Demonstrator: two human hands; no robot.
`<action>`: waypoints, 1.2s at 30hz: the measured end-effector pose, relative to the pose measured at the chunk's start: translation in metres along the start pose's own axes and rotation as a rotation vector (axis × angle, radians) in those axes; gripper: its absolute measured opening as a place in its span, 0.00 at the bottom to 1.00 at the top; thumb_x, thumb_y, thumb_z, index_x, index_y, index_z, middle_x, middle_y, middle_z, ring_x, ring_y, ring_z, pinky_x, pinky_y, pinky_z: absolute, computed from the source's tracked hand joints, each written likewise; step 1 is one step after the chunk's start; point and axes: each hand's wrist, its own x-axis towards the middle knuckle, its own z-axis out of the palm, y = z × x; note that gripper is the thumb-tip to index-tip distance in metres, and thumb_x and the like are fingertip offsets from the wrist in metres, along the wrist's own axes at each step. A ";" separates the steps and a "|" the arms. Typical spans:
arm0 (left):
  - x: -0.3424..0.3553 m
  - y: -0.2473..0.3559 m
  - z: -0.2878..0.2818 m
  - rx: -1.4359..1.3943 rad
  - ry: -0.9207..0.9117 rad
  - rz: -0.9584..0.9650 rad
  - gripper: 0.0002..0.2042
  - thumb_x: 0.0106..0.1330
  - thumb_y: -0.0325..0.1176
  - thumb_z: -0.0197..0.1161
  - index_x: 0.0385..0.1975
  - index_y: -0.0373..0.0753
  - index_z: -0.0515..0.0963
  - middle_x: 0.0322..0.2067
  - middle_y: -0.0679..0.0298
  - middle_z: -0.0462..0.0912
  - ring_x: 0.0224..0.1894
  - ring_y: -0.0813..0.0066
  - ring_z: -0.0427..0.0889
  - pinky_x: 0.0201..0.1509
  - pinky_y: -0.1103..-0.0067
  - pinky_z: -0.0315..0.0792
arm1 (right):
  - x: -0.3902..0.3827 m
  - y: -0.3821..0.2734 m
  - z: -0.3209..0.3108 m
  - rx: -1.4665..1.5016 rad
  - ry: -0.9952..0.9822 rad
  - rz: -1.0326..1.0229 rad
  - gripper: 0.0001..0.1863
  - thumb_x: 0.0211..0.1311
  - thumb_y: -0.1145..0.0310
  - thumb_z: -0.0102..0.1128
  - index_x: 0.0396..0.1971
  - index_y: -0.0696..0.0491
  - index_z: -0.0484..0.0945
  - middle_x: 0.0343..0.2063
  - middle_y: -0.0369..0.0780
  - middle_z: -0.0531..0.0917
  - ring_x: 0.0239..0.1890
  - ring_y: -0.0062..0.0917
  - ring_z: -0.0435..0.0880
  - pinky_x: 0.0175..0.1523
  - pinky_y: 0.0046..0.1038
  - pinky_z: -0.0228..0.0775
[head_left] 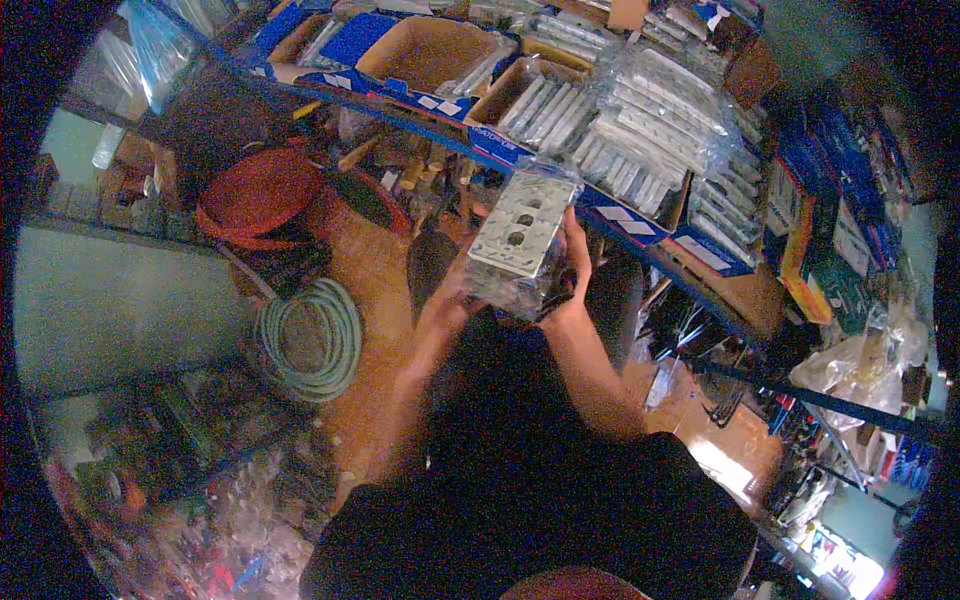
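In front of my chest is a white wall socket plate (515, 228) in clear plastic wrap, with a row of dark-edged openings down its face. It looks thick, and its lower part is dark. My left hand (458, 285) is closed on its left side, the fingers mostly hidden beneath it. Along the right edge my right hand (576, 262) grips it, the thumb lying against the side. The pack is tilted, its far end close to the front edge of the shelf.
Blue open cardboard boxes (500, 148) of wrapped white plates line the shelf ahead. Loose wrapped plates (665, 115) lie heaped at the right. A red basin (262, 195) and a coiled pale hose (310, 340) are at left. A clear plastic bag (870, 365) hangs at far right.
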 end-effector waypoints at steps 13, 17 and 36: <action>-0.025 0.010 -0.091 -0.063 0.350 0.275 0.30 0.65 0.41 0.65 0.64 0.33 0.68 0.56 0.54 0.78 0.53 0.61 0.82 0.54 0.66 0.80 | 0.004 -0.006 -0.007 -0.060 -0.143 0.081 0.44 0.70 0.34 0.34 0.67 0.58 0.63 0.58 0.58 0.76 0.59 0.48 0.78 0.63 0.55 0.69; -0.011 0.052 -0.048 0.428 0.471 0.484 0.30 0.60 0.25 0.62 0.66 0.35 0.66 0.62 0.51 0.73 0.62 0.58 0.75 0.63 0.63 0.74 | 0.002 0.011 -0.021 0.010 0.083 0.174 0.38 0.69 0.38 0.43 0.64 0.55 0.68 0.54 0.53 0.80 0.52 0.45 0.83 0.56 0.60 0.73; 0.069 0.041 0.022 1.018 0.064 0.547 0.21 0.58 0.28 0.69 0.54 0.42 0.81 0.53 0.53 0.83 0.57 0.53 0.81 0.64 0.67 0.72 | -0.007 0.021 -0.081 -1.070 0.007 0.082 0.32 0.68 0.71 0.49 0.72 0.49 0.56 0.59 0.41 0.75 0.58 0.29 0.79 0.59 0.35 0.75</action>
